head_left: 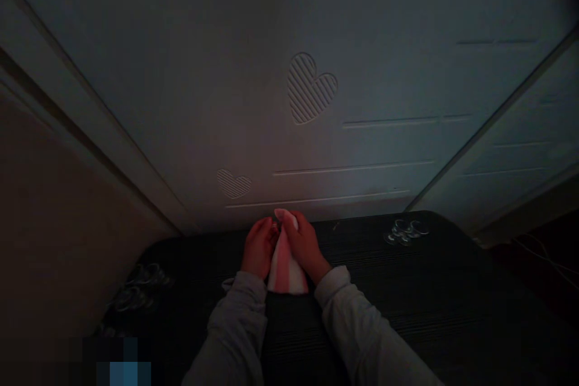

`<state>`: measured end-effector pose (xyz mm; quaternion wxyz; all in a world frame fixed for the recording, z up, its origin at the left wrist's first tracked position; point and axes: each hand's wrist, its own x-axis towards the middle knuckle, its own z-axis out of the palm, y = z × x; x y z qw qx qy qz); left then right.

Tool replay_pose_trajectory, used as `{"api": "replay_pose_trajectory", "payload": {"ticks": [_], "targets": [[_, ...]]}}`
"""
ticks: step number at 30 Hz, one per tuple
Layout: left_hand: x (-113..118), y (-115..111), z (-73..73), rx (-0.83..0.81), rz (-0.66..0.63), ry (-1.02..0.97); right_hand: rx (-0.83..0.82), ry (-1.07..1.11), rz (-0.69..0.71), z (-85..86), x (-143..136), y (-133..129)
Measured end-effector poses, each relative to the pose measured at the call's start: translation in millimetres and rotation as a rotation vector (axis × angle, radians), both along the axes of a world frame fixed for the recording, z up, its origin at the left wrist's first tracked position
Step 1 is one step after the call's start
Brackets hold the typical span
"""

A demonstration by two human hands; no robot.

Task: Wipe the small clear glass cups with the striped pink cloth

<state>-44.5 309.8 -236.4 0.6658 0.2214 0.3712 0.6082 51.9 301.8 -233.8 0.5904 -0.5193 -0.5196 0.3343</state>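
My right hand (306,243) is closed on a pink and white striped cloth (283,268), whose top is bunched under the fingers and whose lower end hangs down toward the dark table. Beside it my left hand (259,246) is curled, its fingertips meeting the cloth's upper part. Something small glints between the left fingers, but dimness and the fingers hide what it is. Both hands are close together above the table's far edge.
Small clear glasses (402,229) stand on the right of the dark table (362,301). More clear glassware (131,298) stands at the left edge, hard to make out. Behind the table rises a pale panel (181,102) with embossed hearts. Thin cables (543,253) lie at far right.
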Motion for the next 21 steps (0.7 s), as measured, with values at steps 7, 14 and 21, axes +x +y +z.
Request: {"api": "replay_pose_trajectory", "payload": {"ticks": [7,14,21], "targets": [[0.4,0.6,-2.9,0.056,0.005,-0.017,-0.017,0.018,-0.036,4.8,-0.8,-2.7],[3.8,0.5,-5.5,0.101,0.079,0.178,0.0,0.025,-0.071,6.2,-1.4,-5.3],[13.4,-2.3,-7.4,0.236,0.27,0.62,0.013,0.03,-0.101,3.7,-1.2,-7.7]]}}
